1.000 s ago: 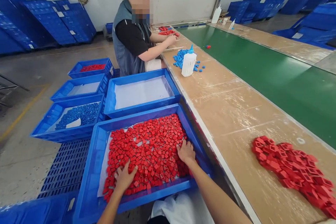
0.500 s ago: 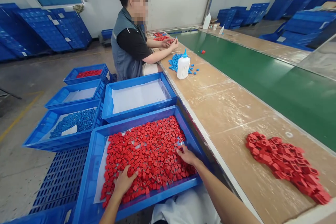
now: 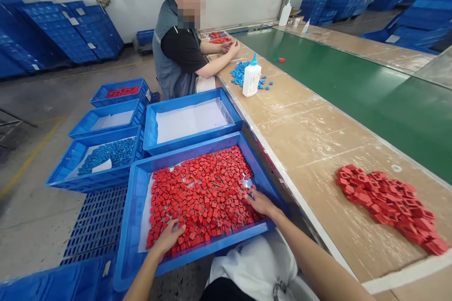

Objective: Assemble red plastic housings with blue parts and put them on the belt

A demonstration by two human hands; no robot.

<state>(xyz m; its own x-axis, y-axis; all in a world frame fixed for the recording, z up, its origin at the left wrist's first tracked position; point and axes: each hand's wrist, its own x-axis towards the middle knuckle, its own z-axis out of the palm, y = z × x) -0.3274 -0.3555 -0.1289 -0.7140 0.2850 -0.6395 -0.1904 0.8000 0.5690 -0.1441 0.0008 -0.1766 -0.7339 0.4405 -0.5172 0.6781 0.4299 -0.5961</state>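
Observation:
Small red hollow plastic blocks (image 3: 201,188) cover the paper-lined bottom of a large blue tray (image 3: 137,207) in front of me. My left hand (image 3: 170,239) rests at the tray's near left part, thumb and fingers apart around the edge of the blocks. Over at the right side of the same tray, my right hand (image 3: 261,203) touches the blocks with its fingertips, the thumb a little apart from the fingers. I see no block lifted by either hand. On the worktable to the right lies a heap of the same red blocks (image 3: 388,207).
Behind the red tray stands a paper-lined blue tray (image 3: 150,127); a tray of blue pieces (image 3: 58,174) is at left. A white bottle (image 3: 251,80) with a blue cap stands on the worktable (image 3: 300,141) beside a green belt (image 3: 339,89). A co-worker (image 3: 180,47) sits farther along.
My view has shifted slightly, so the scene sits higher and a little to the right. Both hands stay at about the same places over the red blocks.

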